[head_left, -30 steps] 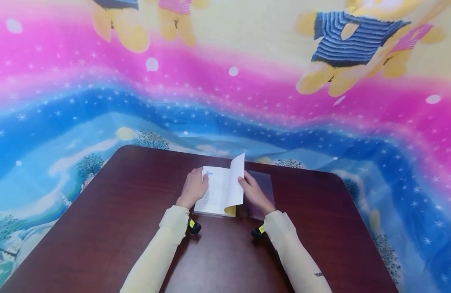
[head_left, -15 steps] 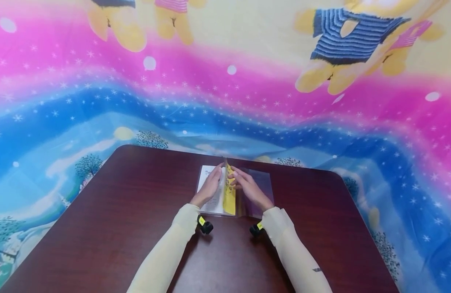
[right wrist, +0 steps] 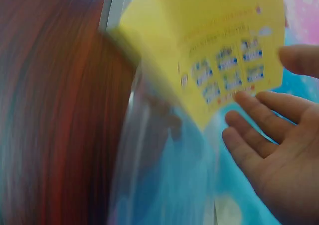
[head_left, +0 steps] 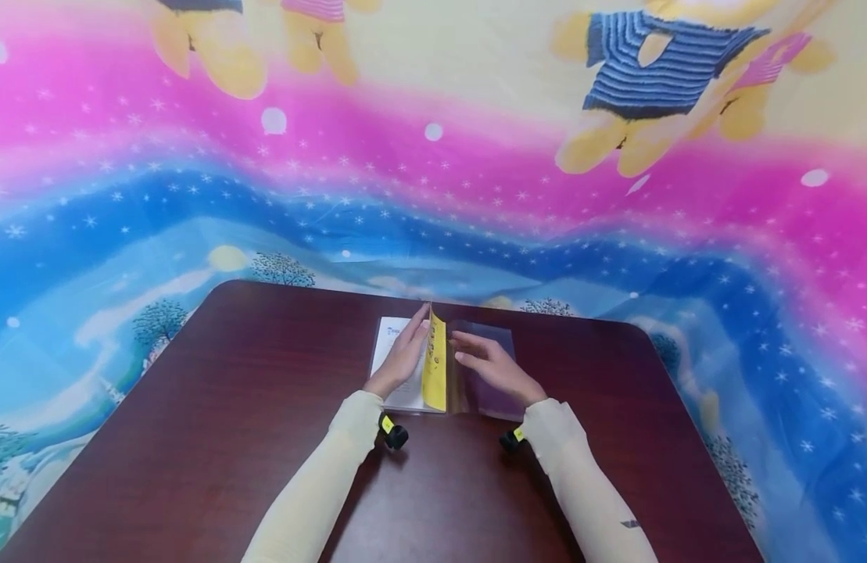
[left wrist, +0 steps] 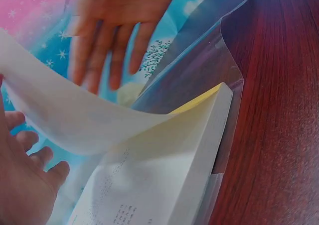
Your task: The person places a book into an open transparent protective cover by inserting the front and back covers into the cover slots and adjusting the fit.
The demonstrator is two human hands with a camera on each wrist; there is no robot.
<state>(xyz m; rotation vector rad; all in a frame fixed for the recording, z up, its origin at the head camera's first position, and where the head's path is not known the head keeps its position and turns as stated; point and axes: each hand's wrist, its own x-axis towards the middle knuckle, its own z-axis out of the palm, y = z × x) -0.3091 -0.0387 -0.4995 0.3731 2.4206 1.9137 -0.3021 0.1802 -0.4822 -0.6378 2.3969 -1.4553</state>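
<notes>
A paperback book (head_left: 413,400) lies on the table with its yellow cover (head_left: 435,367) raised nearly upright. The cover's white inner side faces my left hand (head_left: 403,356), whose extended fingers rest against it. In the left wrist view the first printed page (left wrist: 149,170) shows beneath the lifted cover. A clear plastic book jacket (head_left: 478,403) spreads out to the right from under the book. Above that plastic my right hand (head_left: 496,366) hovers with fingers spread, apart from the cover in the head view. Yellow print and small pictures face it in the right wrist view.
The dark red-brown tabletop (head_left: 264,375) surrounds the book, its far edge close behind. A patterned cloth backdrop (head_left: 377,195) hangs beyond the table. Each wrist carries a small black camera, such as the left one (head_left: 393,432).
My left hand has shifted from the book's left edge to the raised cover. My right hand has let go of the cover and drawn back rightward; the cover now stands more upright.
</notes>
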